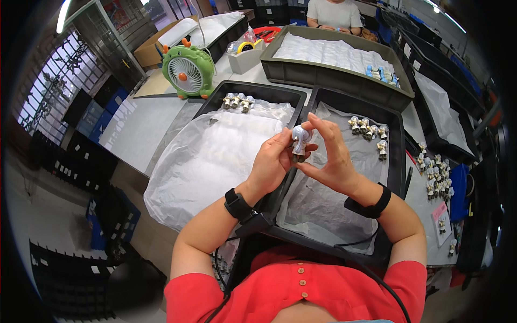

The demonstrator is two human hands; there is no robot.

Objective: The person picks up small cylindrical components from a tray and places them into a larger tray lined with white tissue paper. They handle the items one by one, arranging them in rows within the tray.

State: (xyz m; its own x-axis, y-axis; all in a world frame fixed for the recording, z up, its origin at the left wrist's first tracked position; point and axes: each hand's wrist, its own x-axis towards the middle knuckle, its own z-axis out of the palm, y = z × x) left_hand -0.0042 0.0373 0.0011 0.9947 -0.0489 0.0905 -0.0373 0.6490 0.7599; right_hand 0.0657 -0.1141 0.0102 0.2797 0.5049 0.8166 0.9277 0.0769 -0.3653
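Observation:
Above the gap between two black trays, I hold a small figurine (300, 141) upright, with a pale blue-white head and a dark base. My left hand (271, 160) is closed on its left side, thumb and fingers pinching it. Around its right side curves my right hand (338, 159), with the index finger by the head and the thumb at the base. Several similar figurines (369, 129) stand on the lined right tray (397, 156). A short row of figurines (238, 102) sits at the far end of the left tray (269, 89), where a white plastic sheet (215, 156) covers most of the surface.
A green fan (186, 72) stands behind the left tray, near a tape dispenser (245, 58). A large olive bin (334, 81) lies beyond the trays, with a person (335, 16) behind it. More figurines (439, 175) crowd the table at right. Black cables run by my waist.

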